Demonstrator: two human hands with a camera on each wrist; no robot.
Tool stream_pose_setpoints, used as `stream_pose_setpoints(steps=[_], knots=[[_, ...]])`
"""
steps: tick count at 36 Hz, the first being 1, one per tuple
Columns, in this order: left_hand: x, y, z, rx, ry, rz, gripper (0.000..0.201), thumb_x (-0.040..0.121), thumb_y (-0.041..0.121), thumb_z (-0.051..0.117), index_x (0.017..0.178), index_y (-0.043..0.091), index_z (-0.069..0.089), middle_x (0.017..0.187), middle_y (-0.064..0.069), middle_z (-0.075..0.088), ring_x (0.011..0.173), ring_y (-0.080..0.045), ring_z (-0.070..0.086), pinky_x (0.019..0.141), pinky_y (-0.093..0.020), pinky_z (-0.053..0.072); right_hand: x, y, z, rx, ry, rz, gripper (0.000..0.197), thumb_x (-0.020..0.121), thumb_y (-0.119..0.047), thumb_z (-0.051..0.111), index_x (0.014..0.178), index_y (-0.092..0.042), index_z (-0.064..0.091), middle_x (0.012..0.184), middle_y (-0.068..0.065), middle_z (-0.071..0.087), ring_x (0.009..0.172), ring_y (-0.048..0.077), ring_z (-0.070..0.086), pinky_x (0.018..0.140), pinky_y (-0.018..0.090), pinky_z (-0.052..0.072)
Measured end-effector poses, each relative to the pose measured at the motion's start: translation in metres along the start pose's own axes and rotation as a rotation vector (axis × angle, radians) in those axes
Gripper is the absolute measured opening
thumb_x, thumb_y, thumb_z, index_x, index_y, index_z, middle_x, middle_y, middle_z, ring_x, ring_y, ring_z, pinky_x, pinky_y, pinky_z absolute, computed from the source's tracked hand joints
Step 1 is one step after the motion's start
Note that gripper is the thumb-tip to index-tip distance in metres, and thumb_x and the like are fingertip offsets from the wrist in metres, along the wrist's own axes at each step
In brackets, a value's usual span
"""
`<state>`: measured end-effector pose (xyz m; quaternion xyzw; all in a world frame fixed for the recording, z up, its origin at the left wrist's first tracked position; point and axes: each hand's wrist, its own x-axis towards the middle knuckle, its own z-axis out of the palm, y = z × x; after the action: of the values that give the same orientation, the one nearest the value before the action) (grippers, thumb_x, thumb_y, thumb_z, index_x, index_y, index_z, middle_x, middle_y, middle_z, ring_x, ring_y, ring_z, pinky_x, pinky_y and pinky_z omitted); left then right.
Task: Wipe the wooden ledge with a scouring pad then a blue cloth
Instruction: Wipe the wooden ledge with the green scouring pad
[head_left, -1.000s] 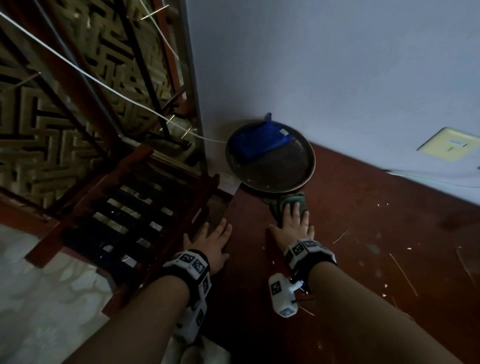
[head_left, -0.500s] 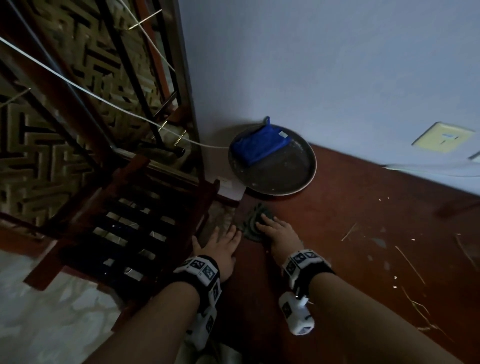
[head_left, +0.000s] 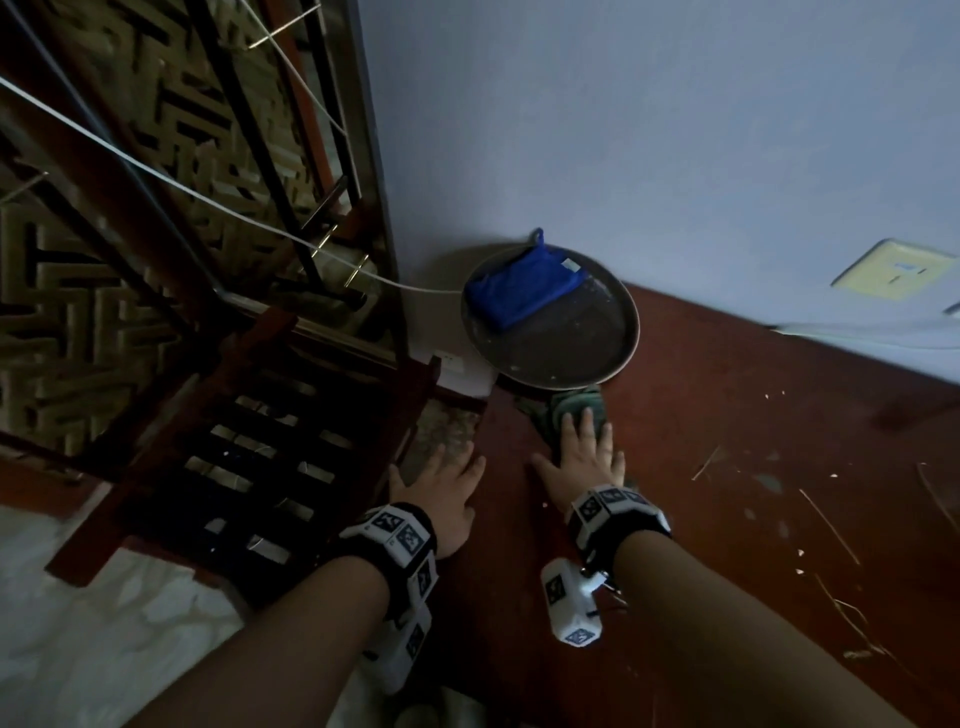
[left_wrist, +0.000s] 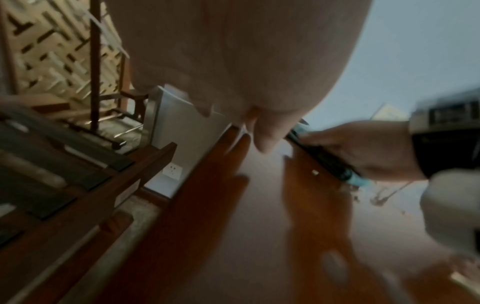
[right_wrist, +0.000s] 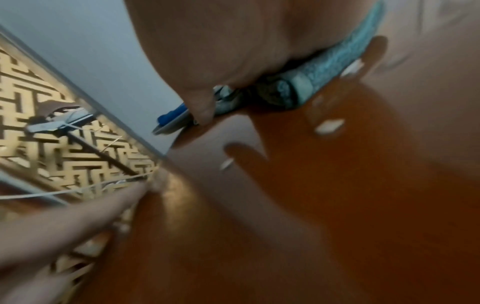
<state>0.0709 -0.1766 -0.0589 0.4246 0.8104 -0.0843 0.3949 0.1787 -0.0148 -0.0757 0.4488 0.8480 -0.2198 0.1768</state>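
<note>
A dark green scouring pad (head_left: 569, 408) lies flat on the reddish wooden ledge (head_left: 727, 431), just in front of a round metal tray (head_left: 592, 353). My right hand (head_left: 582, 452) presses it down with straight, spread fingers; the pad (right_wrist: 337, 59) shows as a teal strip under the palm in the right wrist view. My left hand (head_left: 441, 488) rests flat and open on the ledge's left edge. A folded blue cloth (head_left: 519, 291) lies in the tray against the wall.
The pale wall (head_left: 675, 156) rises right behind the tray, with a yellowish switch plate (head_left: 898, 270) to the right. Specks and straw bits (head_left: 826, 525) litter the ledge on the right. A dark wooden chair (head_left: 249, 447) and a lattice railing (head_left: 104, 208) stand left, below the ledge.
My right hand has pushed the pad forward and right, from near the ledge's left edge up to the tray, and its fingers have flattened. The left hand has stayed put.
</note>
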Motion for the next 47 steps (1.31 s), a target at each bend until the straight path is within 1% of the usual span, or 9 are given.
stream_pose_setpoints(steps=[14,22,26,29,34,38,40,42,47], knots=[[-0.011,-0.014,0.012,0.04,-0.036,-0.006,0.075,0.099,0.046,0.041,0.152,0.039,-0.011,0.158,0.019,-0.021,0.148,-0.018,-0.019,0.111,-0.07,0.002,-0.009,-0.02,0.009,-0.206,-0.091,-0.451,0.058,0.098,-0.041,0.033,0.148,-0.042,0.004,0.157,-0.015,-0.013,0.145,0.019,-0.012,0.117,0.045,-0.001],[-0.029,-0.019,0.02,-0.182,0.008,-0.189,0.096,0.092,0.057,0.051,0.153,0.029,-0.018,0.162,0.012,-0.014,0.149,-0.021,-0.011,0.115,-0.064,0.007,-0.039,0.003,0.013,-0.23,-0.157,-0.677,0.055,0.1,-0.017,0.035,0.146,-0.043,0.019,0.157,-0.02,-0.002,0.146,0.014,-0.01,0.117,0.042,0.001],[-0.032,-0.016,0.02,-0.191,0.037,-0.16,0.096,0.093,0.052,0.054,0.152,0.033,-0.019,0.161,0.014,-0.013,0.15,-0.021,-0.008,0.115,-0.063,0.01,-0.048,0.008,0.006,-0.209,-0.256,-0.772,0.063,0.092,-0.001,0.043,0.144,-0.035,0.033,0.156,-0.018,0.009,0.143,0.008,-0.004,0.116,0.035,0.002],[-0.031,-0.018,0.021,-0.185,0.041,-0.126,0.097,0.092,0.049,0.058,0.152,0.033,-0.016,0.162,0.013,-0.012,0.15,-0.021,-0.008,0.115,-0.063,0.01,-0.041,0.011,-0.004,-0.093,-0.342,-0.837,0.058,0.084,0.013,0.05,0.134,-0.017,0.052,0.151,-0.004,0.032,0.139,0.007,0.017,0.115,0.022,0.01],[-0.026,-0.026,0.024,-0.138,0.004,-0.056,0.102,0.086,0.051,0.065,0.151,0.043,-0.014,0.161,0.013,-0.016,0.149,-0.024,-0.009,0.114,-0.065,0.011,-0.03,0.023,-0.026,0.475,-0.133,-0.461,0.048,0.079,0.023,0.047,0.112,-0.005,0.068,0.128,0.004,0.059,0.121,0.011,0.051,0.108,0.018,0.031],[-0.023,-0.029,0.027,-0.112,-0.005,-0.041,0.097,0.085,0.053,0.064,0.146,0.055,-0.012,0.161,0.012,-0.016,0.149,-0.026,-0.01,0.114,-0.066,0.01,-0.015,0.039,-0.043,0.554,0.193,-0.351,0.05,0.08,0.02,0.047,0.12,-0.004,0.062,0.131,0.008,0.056,0.12,0.017,0.051,0.107,0.016,0.03],[-0.021,-0.029,0.028,-0.117,-0.003,-0.04,0.096,0.085,0.054,0.064,0.145,0.056,-0.011,0.161,0.013,-0.016,0.149,-0.026,-0.009,0.114,-0.065,0.009,-0.006,0.044,-0.047,0.493,0.219,-0.224,0.06,0.079,0.018,0.045,0.132,-0.01,0.053,0.143,0.007,0.045,0.132,0.021,0.042,0.109,0.013,0.023],[-0.021,-0.029,0.029,-0.121,0.011,-0.036,0.096,0.084,0.054,0.064,0.145,0.057,-0.01,0.161,0.013,-0.014,0.149,-0.026,-0.008,0.114,-0.065,0.01,0.004,0.044,-0.04,0.311,0.112,-0.059,0.069,0.084,0.007,0.045,0.146,-0.02,0.033,0.156,0.001,0.022,0.143,0.025,0.022,0.115,0.026,0.017],[-0.022,-0.03,0.032,-0.145,0.053,-0.038,0.101,0.084,0.052,0.066,0.149,0.048,-0.011,0.162,0.014,-0.013,0.149,-0.024,-0.006,0.115,-0.062,0.011,0.008,0.017,-0.013,0.017,-0.019,0.064,0.072,0.092,-0.048,0.042,0.15,-0.035,0.002,0.158,-0.008,-0.015,0.145,0.027,-0.011,0.116,0.048,0.004]])
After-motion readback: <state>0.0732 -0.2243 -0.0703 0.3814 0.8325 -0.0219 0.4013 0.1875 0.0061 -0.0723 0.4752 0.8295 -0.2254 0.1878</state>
